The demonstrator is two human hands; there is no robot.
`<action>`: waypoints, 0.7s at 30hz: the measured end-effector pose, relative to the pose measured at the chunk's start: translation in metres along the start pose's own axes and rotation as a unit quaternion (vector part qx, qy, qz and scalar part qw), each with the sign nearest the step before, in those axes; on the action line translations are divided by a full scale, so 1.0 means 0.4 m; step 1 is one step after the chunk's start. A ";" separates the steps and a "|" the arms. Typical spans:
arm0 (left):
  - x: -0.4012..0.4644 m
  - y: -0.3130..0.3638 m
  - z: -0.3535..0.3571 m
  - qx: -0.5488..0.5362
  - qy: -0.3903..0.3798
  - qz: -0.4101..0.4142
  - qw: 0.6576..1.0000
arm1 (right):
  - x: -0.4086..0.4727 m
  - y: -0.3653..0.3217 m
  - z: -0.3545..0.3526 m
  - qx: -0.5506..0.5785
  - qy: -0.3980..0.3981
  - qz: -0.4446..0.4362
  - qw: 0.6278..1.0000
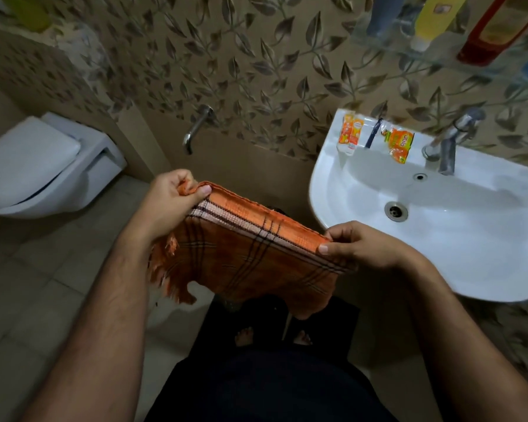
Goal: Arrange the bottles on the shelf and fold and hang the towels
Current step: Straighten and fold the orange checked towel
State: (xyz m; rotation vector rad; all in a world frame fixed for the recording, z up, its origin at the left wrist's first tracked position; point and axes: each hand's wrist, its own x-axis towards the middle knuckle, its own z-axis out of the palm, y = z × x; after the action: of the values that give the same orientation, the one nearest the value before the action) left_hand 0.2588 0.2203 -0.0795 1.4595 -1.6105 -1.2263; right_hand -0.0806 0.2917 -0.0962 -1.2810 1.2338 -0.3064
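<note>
You hold the folded orange towel [250,251] in front of you, left of the sink [439,239]. Your left hand [168,202] pinches its far corner, your right hand [360,245] its near corner. Blurred bottles [430,19], perhaps four, stand on the shelf [378,41] above.

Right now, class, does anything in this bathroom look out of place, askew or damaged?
The orange checked towel has a frayed, ragged fringe at its left end, and its lower edge hangs uneven between the left hand and right hand. Orange sachets lie loose on the white sink rim.
</note>
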 end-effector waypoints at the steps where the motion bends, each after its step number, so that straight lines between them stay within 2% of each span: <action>1: -0.001 -0.005 0.002 0.004 0.002 -0.007 1.000 | 0.000 0.004 -0.005 -0.011 0.014 -0.003 1.000; 4: 0.003 -0.028 0.028 0.055 0.064 -0.028 0.996 | 0.017 -0.004 0.001 -0.101 0.110 -0.036 0.988; 6: 0.008 -0.038 0.065 0.060 0.141 -0.048 0.987 | 0.043 -0.013 0.028 -0.183 0.218 -0.049 0.957; 8: 0.009 -0.042 0.102 0.058 0.202 -0.072 0.975 | 0.070 -0.030 0.063 -0.216 0.314 -0.035 0.924; 10: -0.003 -0.038 0.139 0.026 0.210 -0.092 0.973 | 0.092 -0.045 0.086 -0.235 0.356 -0.021 0.905; 12: -0.023 -0.029 0.174 -0.013 0.157 -0.094 0.983 | 0.104 -0.057 0.098 -0.264 0.357 -0.034 0.896; 15: -0.034 -0.012 0.211 -0.053 -0.013 -0.038 0.998 | 0.099 -0.075 0.107 -0.317 0.316 -0.101 0.888; 18: -0.012 0.019 0.216 -0.013 -0.174 0.004 0.985 | 0.082 -0.093 0.105 -0.343 0.259 -0.141 0.892; 21: 0.014 0.057 0.209 0.043 -0.258 -0.006 0.965 | 0.061 -0.106 0.093 -0.324 0.231 -0.162 0.903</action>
State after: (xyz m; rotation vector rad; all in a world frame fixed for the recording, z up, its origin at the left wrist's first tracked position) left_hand 0.1732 0.2320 -0.0896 1.2625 -2.0108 -1.6598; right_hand -0.0223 0.2788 -0.0807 -2.0867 1.5938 -0.4832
